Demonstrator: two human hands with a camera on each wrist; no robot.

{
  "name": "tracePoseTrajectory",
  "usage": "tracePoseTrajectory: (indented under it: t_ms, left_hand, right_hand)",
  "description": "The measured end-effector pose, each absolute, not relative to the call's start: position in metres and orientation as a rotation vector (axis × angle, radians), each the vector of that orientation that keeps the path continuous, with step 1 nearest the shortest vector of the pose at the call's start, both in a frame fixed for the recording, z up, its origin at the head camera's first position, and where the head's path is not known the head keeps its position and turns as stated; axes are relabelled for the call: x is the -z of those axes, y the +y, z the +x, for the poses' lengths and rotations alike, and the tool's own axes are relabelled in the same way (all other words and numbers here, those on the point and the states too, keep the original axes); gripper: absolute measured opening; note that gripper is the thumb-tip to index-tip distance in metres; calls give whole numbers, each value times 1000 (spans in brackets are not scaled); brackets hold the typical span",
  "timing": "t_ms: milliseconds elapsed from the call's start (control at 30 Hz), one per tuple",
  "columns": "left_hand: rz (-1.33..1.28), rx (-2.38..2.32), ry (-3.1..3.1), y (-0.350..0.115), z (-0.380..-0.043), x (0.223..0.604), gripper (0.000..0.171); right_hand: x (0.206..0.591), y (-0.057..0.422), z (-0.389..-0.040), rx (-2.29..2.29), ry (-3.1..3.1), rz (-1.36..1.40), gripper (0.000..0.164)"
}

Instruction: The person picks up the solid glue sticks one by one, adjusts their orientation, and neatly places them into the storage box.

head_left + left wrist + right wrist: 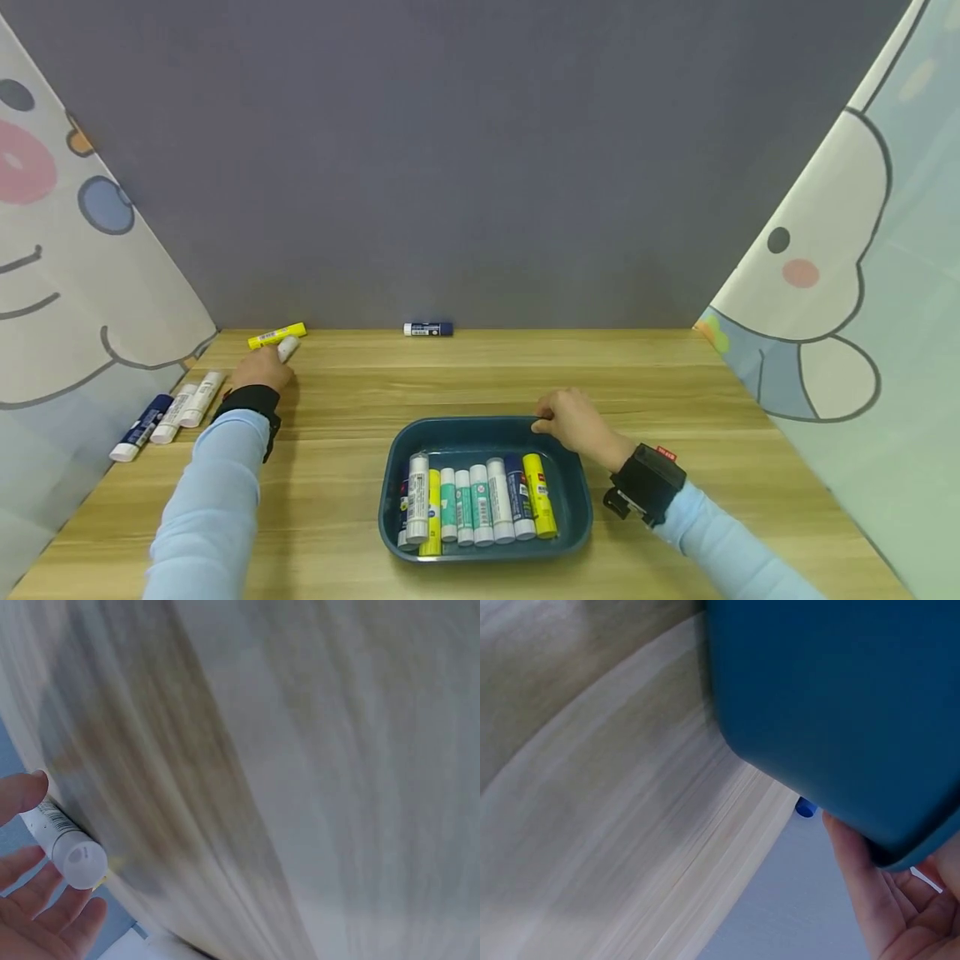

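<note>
At the far left of the table, my left hand (261,371) has its thumb and fingers around a white glue stick (288,348). The left wrist view shows this glue stick's round end (84,862) pointing out between the thumb and fingertips. A yellow glue stick (276,336) lies just beyond it. My right hand (577,423) pinches the back right rim of a dark teal tray (465,422), thumb on one side and fingers on the other. Inside the tray lies a row of several white, yellow, green and navy glue sticks (482,504).
Left of my left hand lie two white glue sticks (174,414) and a navy one (141,427) near the table's left edge. Another navy glue stick (428,329) lies at the back edge by the grey wall (465,167). Printed panels (862,250) flank the wooden table (675,375).
</note>
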State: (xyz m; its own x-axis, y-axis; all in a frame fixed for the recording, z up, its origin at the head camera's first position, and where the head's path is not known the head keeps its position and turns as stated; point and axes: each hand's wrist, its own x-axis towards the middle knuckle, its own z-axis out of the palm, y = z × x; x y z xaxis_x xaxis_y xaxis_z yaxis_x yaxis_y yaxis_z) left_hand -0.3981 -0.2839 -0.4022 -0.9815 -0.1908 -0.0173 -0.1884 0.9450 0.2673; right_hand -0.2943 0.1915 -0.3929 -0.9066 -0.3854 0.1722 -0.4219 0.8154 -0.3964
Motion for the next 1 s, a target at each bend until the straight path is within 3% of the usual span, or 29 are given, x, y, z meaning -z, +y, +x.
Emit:
tracePoseTrajectory:
  t_ms: [633,1000]
  left_hand:
    - [390,288,-3025,-290,-391,409,26]
    - [468,320,-3043,-289,-388,406,31]
  right_hand:
    - [386,194,-289,-647,-2901,774,4]
    - [384,191,-289,-646,-2896,764,5]
